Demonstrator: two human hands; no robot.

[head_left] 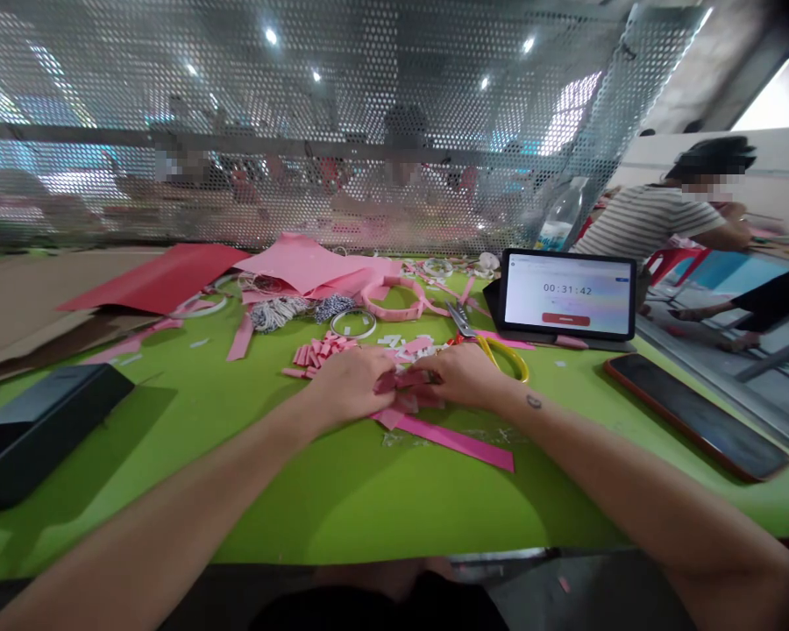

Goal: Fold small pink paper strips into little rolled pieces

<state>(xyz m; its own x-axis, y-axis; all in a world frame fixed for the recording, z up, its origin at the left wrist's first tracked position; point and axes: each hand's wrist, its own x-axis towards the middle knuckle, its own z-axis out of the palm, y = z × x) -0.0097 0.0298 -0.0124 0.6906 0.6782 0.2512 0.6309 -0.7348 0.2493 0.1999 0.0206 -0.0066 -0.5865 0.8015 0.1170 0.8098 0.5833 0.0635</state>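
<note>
The left hand (pixel 348 383) and the right hand (pixel 464 372) meet over a small cluster of crumpled pink paper pieces (pixel 404 387), their fingers curled and pressed together around it. The fingers hide much of the cluster, so I cannot tell how firm the pinch is. A long pink paper strip (pixel 453 443) lies just below the hands on the green worktop (pixel 342 504).

Just beyond the right hand rest yellow-handled scissors (pixel 500 358), with their steel blades (pixel 458 317) pointing away from it. Beyond the left hand sits a heap of cut pink paper slips (pixel 319 357), and white paper scraps (pixel 401 352) lie ahead, between the hands and a pink paper band (pixel 391 302). Farther off, ahead of the right hand, a tablet (pixel 567 294) shows a timer, while a smartphone (pixel 697 416) lies well to its right.

The main risk seems to be the scissors: a sideways move of the right hand could knock them or bring the knuckles against the blades. Squeezing too hard could crease or tear the thin paper pieces, and a quick sweep of either hand could scatter the loose slips and scraps.
</note>
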